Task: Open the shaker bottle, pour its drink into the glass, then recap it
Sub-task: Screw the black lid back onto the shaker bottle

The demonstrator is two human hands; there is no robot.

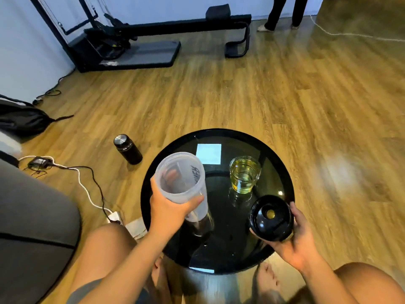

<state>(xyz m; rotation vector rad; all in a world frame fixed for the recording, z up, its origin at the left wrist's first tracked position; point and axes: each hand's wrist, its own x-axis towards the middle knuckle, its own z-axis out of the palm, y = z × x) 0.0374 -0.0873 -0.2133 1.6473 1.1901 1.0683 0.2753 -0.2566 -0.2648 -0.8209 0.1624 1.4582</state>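
My left hand (pixel 167 208) grips a translucent shaker bottle (pixel 183 181), uncapped and tilted so its open mouth faces me; it looks empty. Its base rests near the top of the round black table (pixel 282 172). A short glass (pixel 244 176) with yellow-green drink stands upright on the table, to the right of the bottle and apart from it. My right hand (pixel 298 240) holds the black shaker lid (pixel 270 218) over the table's near right edge, underside up.
A black flask (pixel 127 149) stands on the wood floor left of the table. A white power strip and cables (pixel 87 189) lie at the near left beside a grey cushion (pixel 32 216). Exercise equipment (pixel 131 40) and another person's legs (pixel 282 14) are far back.
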